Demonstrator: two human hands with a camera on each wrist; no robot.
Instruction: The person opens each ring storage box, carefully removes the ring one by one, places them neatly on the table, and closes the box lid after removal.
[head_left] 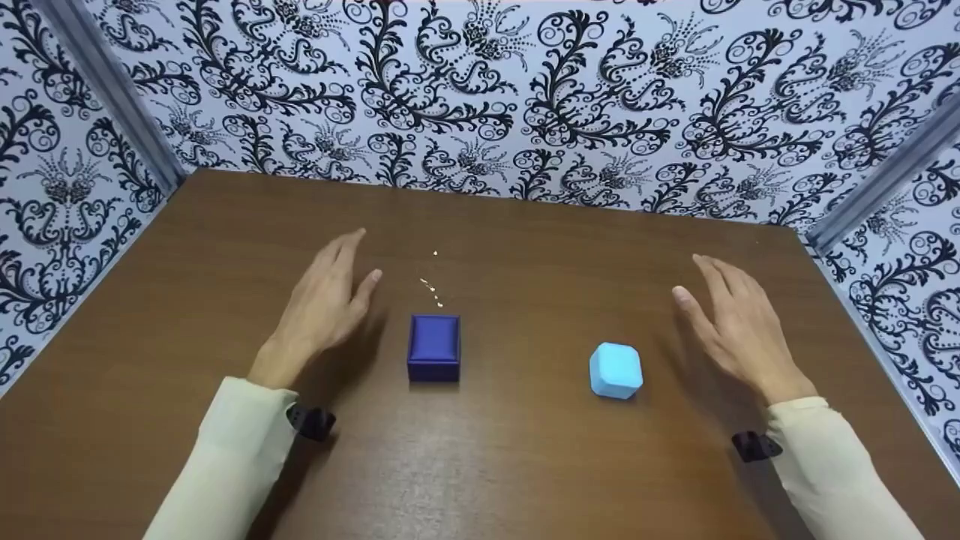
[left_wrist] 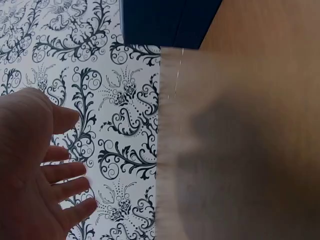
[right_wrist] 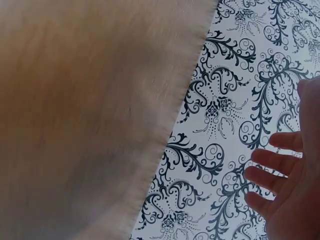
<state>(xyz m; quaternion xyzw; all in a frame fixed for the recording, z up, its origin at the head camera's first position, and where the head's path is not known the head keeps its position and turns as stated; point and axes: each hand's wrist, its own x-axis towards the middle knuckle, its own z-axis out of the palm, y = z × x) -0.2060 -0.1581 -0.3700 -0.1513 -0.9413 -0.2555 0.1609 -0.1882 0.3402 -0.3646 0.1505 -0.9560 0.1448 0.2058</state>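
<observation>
A dark blue box (head_left: 435,349) with a padded-looking top stands on the brown table, left of the middle in the head view. Part of it shows as a dark blue block (left_wrist: 167,22) at the top of the left wrist view. Farther right sits a light blue cube (head_left: 616,370) with rounded edges. To the left of the dark box is my left hand (head_left: 319,304), its fingers extended and nothing in its grasp. My right hand (head_left: 739,326), equally bare, lies to the right of the cube with fingers relaxed and thumb apart. Neither hand touches a thing.
The brown table (head_left: 525,465) is bounded at the back and sides by panels (head_left: 480,97) with black scroll patterns. Small pale flecks (head_left: 431,287) mark the tabletop behind the dark box. Grey posts (head_left: 112,90) stand at the back corners.
</observation>
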